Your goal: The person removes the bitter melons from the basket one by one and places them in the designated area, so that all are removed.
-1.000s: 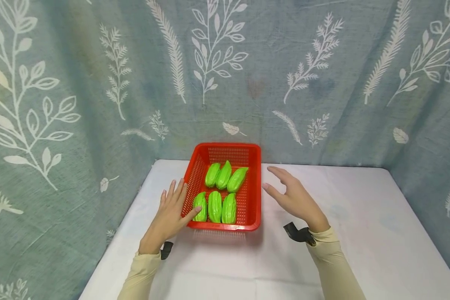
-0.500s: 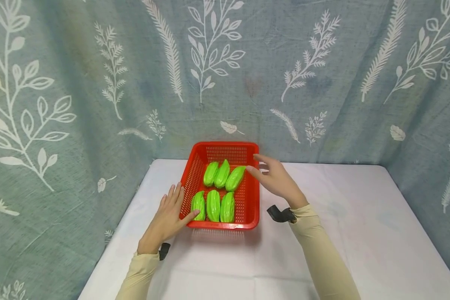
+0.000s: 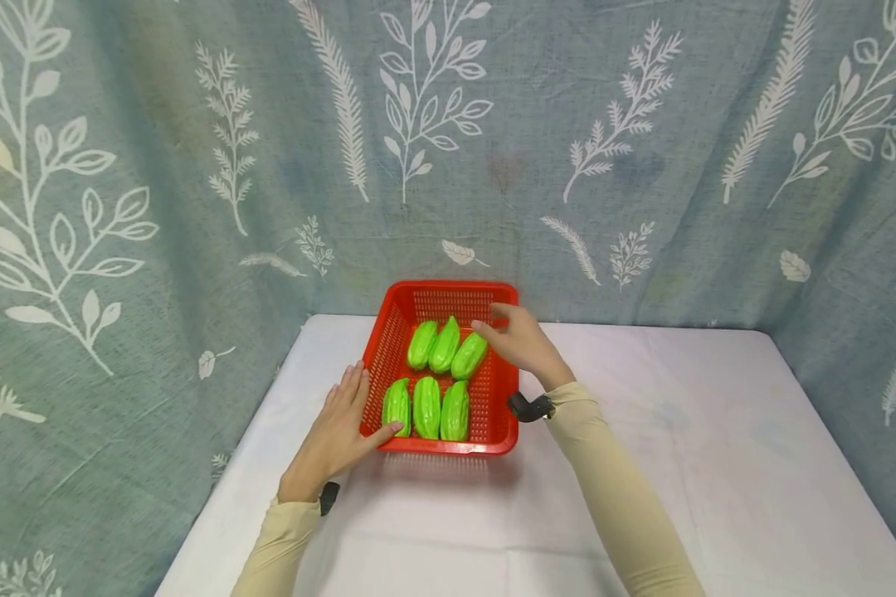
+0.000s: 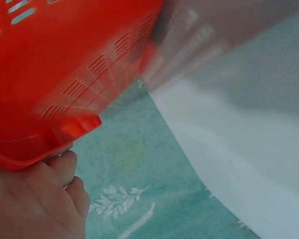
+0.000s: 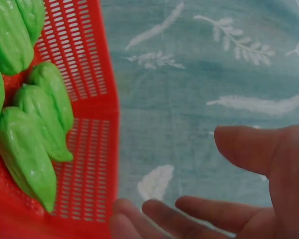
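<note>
A red mesh basket (image 3: 502, 390) stands on the white table and holds several green ridged gourds in two rows. My left hand (image 3: 347, 406) lies flat against the basket's left wall, its fingers straight and its thumb at the near left corner. In the left wrist view the left hand (image 4: 37, 199) touches the underside of the basket rim (image 4: 65, 64). My right hand (image 3: 509, 336) hovers over the basket's far right part, its fingers loosely spread beside the rightmost back gourd (image 3: 468, 355). In the right wrist view that right hand (image 5: 239, 199) holds nothing, and the gourds (image 5: 27, 149) lie just to its left.
The white-covered table (image 3: 679, 464) extends to the right and toward me from the basket. A teal curtain with white leaf prints (image 3: 642, 166) closes off the back and both sides. A black wrist strap (image 3: 528, 407) sits by the basket's right wall.
My right hand has moved left and away from me, from beside the basket's right wall to above its far right part. The left hand and basket have stayed put.
</note>
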`<move>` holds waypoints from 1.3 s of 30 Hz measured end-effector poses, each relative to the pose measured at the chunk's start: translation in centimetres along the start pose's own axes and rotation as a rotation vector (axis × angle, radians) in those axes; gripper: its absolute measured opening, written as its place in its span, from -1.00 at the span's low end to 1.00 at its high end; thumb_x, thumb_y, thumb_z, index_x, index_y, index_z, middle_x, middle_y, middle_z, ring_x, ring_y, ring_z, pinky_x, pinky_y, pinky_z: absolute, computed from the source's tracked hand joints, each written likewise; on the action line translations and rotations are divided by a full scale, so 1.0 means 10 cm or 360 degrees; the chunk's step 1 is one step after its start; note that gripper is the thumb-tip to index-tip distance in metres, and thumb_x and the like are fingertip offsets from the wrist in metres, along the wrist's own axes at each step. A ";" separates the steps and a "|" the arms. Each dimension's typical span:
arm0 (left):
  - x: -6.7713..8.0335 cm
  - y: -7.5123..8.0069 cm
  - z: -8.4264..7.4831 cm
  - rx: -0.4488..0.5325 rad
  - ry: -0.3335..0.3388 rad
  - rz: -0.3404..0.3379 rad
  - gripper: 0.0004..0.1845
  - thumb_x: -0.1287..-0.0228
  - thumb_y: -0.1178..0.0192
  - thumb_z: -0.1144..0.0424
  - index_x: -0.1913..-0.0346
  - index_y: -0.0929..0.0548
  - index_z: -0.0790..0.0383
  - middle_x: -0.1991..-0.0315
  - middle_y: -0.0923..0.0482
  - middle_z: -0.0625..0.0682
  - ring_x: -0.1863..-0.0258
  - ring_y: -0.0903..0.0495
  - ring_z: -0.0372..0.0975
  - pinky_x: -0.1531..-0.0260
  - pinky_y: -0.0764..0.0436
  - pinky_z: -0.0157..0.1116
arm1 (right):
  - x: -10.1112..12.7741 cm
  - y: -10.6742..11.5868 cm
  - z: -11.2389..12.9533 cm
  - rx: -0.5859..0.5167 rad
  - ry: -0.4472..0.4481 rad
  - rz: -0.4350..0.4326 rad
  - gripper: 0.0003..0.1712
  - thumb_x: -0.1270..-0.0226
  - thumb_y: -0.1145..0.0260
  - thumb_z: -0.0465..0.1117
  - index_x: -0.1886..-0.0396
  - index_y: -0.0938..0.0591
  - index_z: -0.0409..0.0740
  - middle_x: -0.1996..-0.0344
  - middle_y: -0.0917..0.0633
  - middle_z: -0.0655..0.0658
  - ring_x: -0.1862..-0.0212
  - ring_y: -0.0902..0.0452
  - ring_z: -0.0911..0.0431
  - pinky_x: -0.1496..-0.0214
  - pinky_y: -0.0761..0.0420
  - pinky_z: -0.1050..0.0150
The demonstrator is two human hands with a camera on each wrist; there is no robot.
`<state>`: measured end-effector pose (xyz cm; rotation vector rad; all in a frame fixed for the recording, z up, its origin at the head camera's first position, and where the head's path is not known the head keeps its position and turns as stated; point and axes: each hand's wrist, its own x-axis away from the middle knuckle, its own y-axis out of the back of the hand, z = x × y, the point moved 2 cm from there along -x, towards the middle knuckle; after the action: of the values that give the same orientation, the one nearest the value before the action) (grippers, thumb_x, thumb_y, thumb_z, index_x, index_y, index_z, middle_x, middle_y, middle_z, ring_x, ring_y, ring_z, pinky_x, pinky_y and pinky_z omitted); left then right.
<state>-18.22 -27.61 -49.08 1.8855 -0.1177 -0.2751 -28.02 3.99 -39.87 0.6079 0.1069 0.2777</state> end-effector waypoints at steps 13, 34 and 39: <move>0.01 0.01 -0.02 -0.0003 -0.0010 -0.0020 0.23 -0.28 -0.17 -0.45 -0.64 0.03 0.40 -0.71 0.20 0.22 -0.71 0.16 0.11 -0.62 -0.04 0.21 | -0.32 -0.30 -0.16 0.0063 -0.0194 -0.0038 -0.17 -0.51 -0.24 0.12 -0.49 -0.37 -0.41 -0.44 -0.48 -0.40 -0.49 -0.40 -0.25 -0.51 -0.46 -0.14; 0.05 -0.03 -0.01 -0.0009 -0.0023 -0.0058 0.19 -0.30 -0.17 -0.42 -0.64 0.00 0.40 -0.71 0.15 0.24 -0.70 0.12 0.13 -0.61 -0.05 0.22 | -0.48 -0.69 -0.36 0.0160 -0.0363 0.0019 -0.58 -0.46 -0.31 0.03 0.13 -0.53 -0.28 0.43 -0.43 -0.07 0.44 -0.37 0.10 0.33 -0.44 0.24; 0.04 -0.01 -0.01 -0.0008 -0.0030 -0.0065 0.19 -0.30 -0.17 -0.43 -0.64 -0.01 0.40 -0.71 0.17 0.22 -0.71 0.14 0.11 -0.62 -0.04 0.21 | -0.55 -0.75 -0.41 0.0141 -0.0406 0.0034 -0.62 -0.45 -0.33 -0.01 0.43 -0.45 -0.15 0.60 -0.36 0.00 0.53 -0.32 0.12 0.45 -0.41 0.27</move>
<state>-17.78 -27.64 -49.19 1.8824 -0.0910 -0.3208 -32.36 -1.20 -47.46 0.7281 -0.1337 0.2149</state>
